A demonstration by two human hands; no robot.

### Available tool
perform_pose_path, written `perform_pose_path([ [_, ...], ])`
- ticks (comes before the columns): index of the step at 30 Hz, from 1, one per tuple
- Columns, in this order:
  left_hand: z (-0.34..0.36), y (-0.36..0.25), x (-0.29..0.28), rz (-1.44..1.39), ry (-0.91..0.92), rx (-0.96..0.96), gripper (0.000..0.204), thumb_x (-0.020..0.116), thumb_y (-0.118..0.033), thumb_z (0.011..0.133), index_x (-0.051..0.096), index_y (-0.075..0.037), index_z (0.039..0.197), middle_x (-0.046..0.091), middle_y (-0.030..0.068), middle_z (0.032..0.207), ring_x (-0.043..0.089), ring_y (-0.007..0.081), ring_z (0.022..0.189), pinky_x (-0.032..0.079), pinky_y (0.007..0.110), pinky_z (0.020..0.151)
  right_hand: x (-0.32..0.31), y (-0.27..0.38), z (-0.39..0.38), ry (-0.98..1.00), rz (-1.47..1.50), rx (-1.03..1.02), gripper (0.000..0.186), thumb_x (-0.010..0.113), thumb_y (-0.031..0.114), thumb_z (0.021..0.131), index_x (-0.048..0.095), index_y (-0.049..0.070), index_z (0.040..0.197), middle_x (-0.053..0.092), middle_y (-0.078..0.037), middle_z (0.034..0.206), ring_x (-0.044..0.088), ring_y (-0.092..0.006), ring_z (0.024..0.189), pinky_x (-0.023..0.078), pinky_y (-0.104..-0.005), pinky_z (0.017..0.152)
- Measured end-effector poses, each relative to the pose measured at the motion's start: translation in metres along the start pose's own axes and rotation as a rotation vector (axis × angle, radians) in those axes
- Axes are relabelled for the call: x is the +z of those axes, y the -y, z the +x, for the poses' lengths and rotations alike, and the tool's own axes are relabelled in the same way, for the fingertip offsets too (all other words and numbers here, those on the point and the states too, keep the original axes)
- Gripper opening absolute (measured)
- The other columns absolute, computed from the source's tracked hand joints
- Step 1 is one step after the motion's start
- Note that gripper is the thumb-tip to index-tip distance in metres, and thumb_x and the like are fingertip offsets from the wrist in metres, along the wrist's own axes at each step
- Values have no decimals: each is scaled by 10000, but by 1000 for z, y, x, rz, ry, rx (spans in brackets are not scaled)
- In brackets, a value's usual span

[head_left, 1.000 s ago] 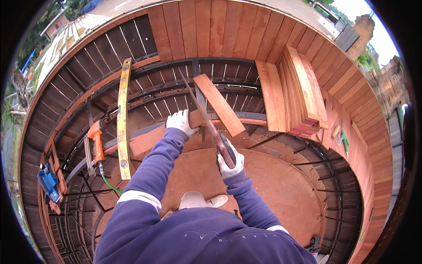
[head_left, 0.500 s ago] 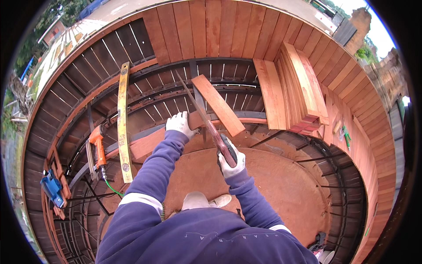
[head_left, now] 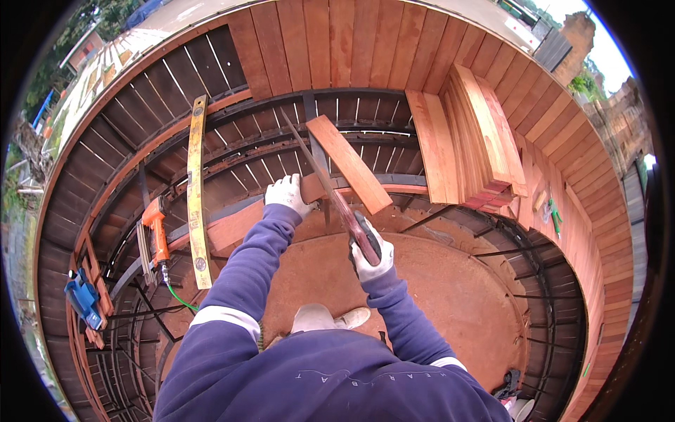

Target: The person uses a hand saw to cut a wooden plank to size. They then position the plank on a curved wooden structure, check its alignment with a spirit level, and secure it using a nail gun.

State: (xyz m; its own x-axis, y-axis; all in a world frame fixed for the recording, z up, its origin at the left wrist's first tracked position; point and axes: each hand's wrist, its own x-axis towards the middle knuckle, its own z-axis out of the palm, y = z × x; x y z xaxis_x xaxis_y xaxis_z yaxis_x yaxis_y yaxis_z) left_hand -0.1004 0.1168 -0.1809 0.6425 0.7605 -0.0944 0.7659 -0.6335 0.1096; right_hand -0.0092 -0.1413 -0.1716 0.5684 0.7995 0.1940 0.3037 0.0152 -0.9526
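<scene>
White-gloved right hand (head_left: 370, 254) wrapped round brown-handled tapering handsaw (head_left: 337, 202), which extends toward eleven o'clock; white-gloved left hand (head_left: 288, 195), at ten o'clock, over reddish-brown wooden board (head_left: 238, 224), grip unclear.

Two gloved hands in all, one left hand (head_left: 287, 193) and one right hand (head_left: 373, 254), plus one saw (head_left: 325, 181) and one loose slanting board (head_left: 349, 165). Also one yellow level (head_left: 196, 190), one orange power tool (head_left: 159, 235), one green hose (head_left: 183, 302), one blue tool (head_left: 85, 302) and one stack of boards (head_left: 470, 141), too tightly packed to count singly.
</scene>
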Motion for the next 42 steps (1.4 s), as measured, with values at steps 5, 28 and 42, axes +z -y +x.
perform_pose_path([
  [5, -3, 0, -3, -19, 59, -24, 783, 778, -571, 791, 533, -81, 1351, 629, 128, 1285, 597, 288, 1229, 456, 434, 1031, -45, 16, -79, 88, -117, 166, 576, 659, -10, 837, 569, -19, 1406, 724, -225, 1092, 735, -305, 792, 586, -352, 750],
  [28, 1, 3, 6, -1, -21, 11, 837, 774, -604, 764, 528, -57, 1348, 627, 125, 1274, 597, 289, 1219, 453, 426, 1022, -11, 4, -19, 48, 48, 116, 501, 693, 37, 866, 598, -13, 1355, 721, -218, 1064, 717, -347, 823, 573, -359, 772],
  [42, 5, -4, -9, -20, 66, -24, 843, 793, -586, 771, 515, -62, 1370, 622, 129, 1297, 596, 288, 1237, 458, 436, 1040, -49, -12, -96, 53, -236, 7, 556, 649, 9, 835, 576, -29, 1385, 726, -234, 1062, 740, -349, 801, 579, -350, 721],
])
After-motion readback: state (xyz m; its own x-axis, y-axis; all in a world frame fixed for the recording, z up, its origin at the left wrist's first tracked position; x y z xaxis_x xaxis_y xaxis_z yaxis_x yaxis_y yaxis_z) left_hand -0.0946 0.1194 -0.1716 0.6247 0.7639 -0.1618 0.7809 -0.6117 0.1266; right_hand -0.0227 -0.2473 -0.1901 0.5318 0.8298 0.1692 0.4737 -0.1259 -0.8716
